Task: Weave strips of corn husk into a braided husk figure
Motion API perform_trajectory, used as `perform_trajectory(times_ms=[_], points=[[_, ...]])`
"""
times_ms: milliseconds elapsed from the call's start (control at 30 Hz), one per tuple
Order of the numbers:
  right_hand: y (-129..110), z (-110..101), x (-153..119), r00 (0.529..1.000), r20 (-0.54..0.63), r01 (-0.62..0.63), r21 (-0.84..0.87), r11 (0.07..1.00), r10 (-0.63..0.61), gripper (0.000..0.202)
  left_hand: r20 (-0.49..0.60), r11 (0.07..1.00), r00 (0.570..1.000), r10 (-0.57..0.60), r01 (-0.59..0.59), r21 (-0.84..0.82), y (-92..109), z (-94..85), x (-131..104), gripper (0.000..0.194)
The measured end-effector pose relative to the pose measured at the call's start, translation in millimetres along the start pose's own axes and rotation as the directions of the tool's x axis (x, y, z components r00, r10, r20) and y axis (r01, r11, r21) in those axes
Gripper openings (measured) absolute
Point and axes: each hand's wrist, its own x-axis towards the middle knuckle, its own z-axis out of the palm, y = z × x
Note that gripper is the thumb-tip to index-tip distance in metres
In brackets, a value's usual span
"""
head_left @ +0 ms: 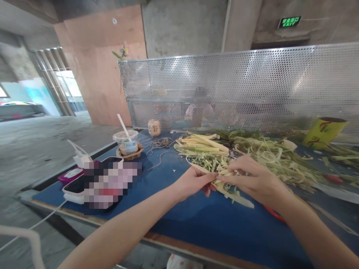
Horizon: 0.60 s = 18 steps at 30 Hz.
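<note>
Over the blue table, my left hand [198, 180] and my right hand [251, 177] meet on a pale green plant stalk [224, 173]. Thumb and fingers of both hands are pinched on it. A flat, pale peel strip [242, 201] hangs below, between the hands. Just beyond lies a heap of short green pieces [209, 161], and behind that a bundle of longer pale stalks [203, 144]. Right of the bundle spreads a tangled pile of peelings and leaves [269, 153]. My right forearm partly covers a red loop-shaped object [274, 214], perhaps a handle.
At the left are a lidded plastic cup [129, 144] with a straw, phones [75, 185] and a purple box [70, 176]. Brown string [162, 142] lies near a string ball [154, 127]. A perforated metal screen [224, 86] borders the back; a yellow container [324, 133] stands right.
</note>
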Motion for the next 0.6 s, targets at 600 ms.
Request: perform_trajectory(times_ms=[600], points=[[-13.7, 4.9, 4.6, 0.991, 0.135, 0.001, 0.15, 0.989, -0.022, 0.025, 0.014, 0.875, 0.993, 0.116, -0.109, 0.472, 0.8, -3.5, -1.6, 0.046]])
